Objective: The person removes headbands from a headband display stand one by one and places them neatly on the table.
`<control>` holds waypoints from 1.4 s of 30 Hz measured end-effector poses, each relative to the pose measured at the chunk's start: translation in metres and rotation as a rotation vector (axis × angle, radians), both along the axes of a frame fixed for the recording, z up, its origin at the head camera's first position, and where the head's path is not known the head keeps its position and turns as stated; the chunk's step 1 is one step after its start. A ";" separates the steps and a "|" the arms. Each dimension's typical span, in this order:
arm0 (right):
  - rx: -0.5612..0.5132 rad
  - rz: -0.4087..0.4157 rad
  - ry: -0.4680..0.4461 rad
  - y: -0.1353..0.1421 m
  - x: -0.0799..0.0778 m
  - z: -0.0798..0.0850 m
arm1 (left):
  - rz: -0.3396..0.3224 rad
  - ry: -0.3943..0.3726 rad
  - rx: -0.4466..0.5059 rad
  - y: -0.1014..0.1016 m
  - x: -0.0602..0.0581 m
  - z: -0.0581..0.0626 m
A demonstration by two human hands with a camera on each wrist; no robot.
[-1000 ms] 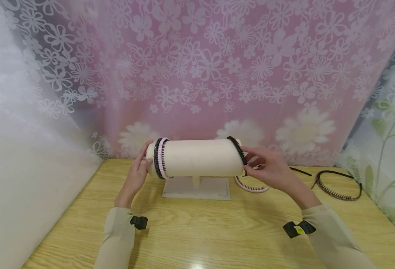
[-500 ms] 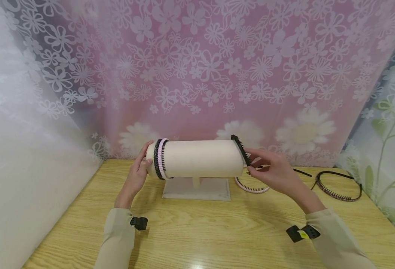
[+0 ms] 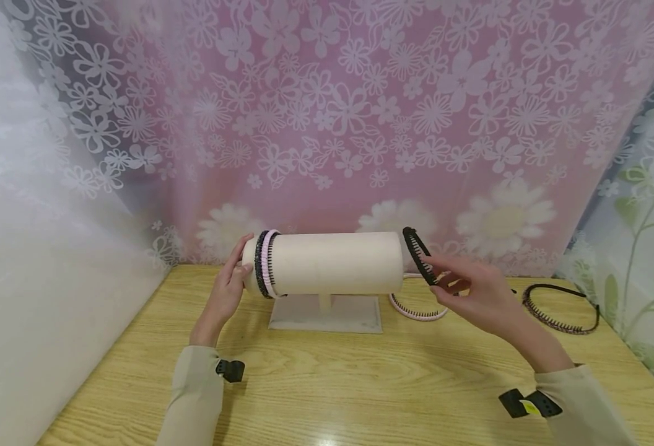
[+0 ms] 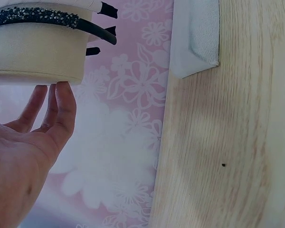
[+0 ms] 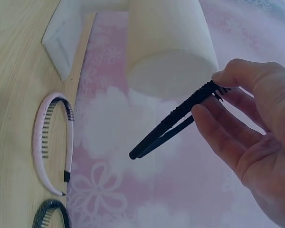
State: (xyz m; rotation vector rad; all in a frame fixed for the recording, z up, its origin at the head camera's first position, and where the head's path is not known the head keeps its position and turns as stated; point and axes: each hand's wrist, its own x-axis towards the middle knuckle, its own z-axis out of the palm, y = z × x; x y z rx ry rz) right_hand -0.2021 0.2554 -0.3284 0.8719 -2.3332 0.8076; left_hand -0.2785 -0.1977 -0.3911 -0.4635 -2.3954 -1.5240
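A cream cylindrical headband stand (image 3: 335, 263) stands on the table, its roll lying level on a post over a pale base (image 3: 355, 319). My left hand (image 3: 228, 291) holds the roll's left end, and in the left wrist view its fingertips (image 4: 65, 92) touch the end's edge. A black glittery headband and a pink toothed headband (image 3: 267, 266) sit side by side round the roll near that hand. My right hand (image 3: 480, 297) pinches a black toothed headband (image 3: 410, 238) between thumb and fingers, just off the roll's right end. The right wrist view shows its two ends (image 5: 137, 154) pointing away from the hand.
On the wooden table (image 3: 305, 384), another pink toothed headband (image 3: 422, 316) lies behind and below my right hand. A dark brownish headband (image 3: 561, 324) lies farther right. A pink flowered curtain (image 3: 327, 124) hangs behind the table, with a pale wall at the left.
The right hand has drawn the black headband off the roll's right end and moved it rightward, so a gap now shows. The left hand and the stand have stayed in place.
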 end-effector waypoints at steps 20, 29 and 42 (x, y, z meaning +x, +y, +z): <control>0.083 0.005 -0.049 0.026 0.028 -0.039 | 0.002 0.009 -0.003 -0.001 0.000 0.000; 0.121 0.034 -0.187 0.034 0.034 -0.064 | -0.001 -0.001 -0.008 -0.001 -0.001 0.000; 0.227 0.150 -0.379 0.036 0.037 -0.091 | 0.009 0.007 -0.003 0.000 -0.001 0.000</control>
